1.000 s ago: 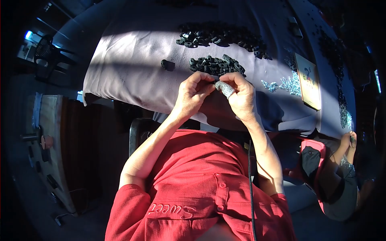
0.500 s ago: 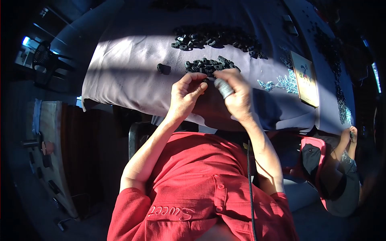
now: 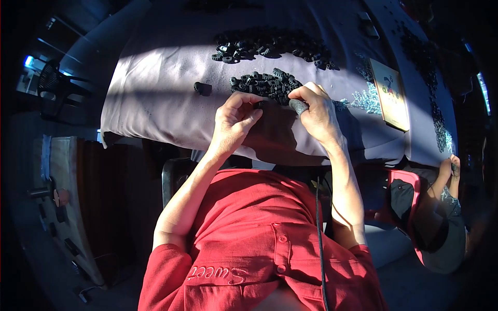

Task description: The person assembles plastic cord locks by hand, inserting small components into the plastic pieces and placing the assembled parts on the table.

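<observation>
My left hand (image 3: 234, 122) pinches a small black piece (image 3: 259, 104) between thumb and fingertips, just in front of the near pile of black pieces (image 3: 267, 84). To its right, my right hand (image 3: 317, 111) has its fingers closed, with a grey textured covering (image 3: 298, 107) showing at its thumb or finger. Whether anything is held in its fingertips is too small to tell. The two hands are apart. One lone black piece (image 3: 197, 87) lies left of the near pile.
A longer pile of black pieces (image 3: 270, 42) lies farther back on the cloth-covered table (image 3: 155, 78). To the right are shiny bluish pieces (image 3: 367, 100) and a board with a picture (image 3: 390, 96). Another person's hands (image 3: 450, 167) show at the far right.
My hands, close together a second ago, have moved apart, the right one shifting rightward. The black piece in my left hand now shows. The view has shifted slightly.
</observation>
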`<state>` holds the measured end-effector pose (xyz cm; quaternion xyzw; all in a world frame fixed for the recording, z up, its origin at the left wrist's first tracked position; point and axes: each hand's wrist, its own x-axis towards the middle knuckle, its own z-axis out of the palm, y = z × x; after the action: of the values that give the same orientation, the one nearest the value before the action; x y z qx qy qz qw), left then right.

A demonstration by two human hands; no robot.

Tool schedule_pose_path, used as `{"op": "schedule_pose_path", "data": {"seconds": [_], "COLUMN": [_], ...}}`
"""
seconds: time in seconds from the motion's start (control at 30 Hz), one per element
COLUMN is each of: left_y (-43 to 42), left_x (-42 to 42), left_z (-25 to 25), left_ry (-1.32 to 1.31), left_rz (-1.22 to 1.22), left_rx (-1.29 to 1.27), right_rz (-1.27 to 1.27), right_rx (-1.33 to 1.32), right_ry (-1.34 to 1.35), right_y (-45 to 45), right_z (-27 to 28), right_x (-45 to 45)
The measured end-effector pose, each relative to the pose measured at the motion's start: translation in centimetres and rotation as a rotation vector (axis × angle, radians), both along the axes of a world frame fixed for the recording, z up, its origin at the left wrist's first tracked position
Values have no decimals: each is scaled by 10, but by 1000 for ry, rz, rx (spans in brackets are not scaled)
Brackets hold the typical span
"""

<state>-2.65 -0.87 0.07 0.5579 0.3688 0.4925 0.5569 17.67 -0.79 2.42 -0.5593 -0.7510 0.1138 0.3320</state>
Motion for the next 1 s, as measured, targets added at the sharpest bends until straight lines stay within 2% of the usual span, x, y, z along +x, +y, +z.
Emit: {"op": "schedule_pose_path", "data": {"seconds": [0.17,0.47,0.7,1.0], "left_y": [1,1,2,-1], "left_x": [0,0,-1,1], "left_z": [-2,-3,-4,2], "left_ry": [13,10,41,48], "left_rz": [4,11,22,27], "left_rx": [-25,-29,-59,-61], "right_rz": [-40,-25,-28,-82], "right_rx": [-32,-79,44,90], "right_ry": [-66,14,-107,-141], "right_y": [-1,1,0,1], "right_z": [2,-1,3,-8], "right_x": [4,13,21,6]}}
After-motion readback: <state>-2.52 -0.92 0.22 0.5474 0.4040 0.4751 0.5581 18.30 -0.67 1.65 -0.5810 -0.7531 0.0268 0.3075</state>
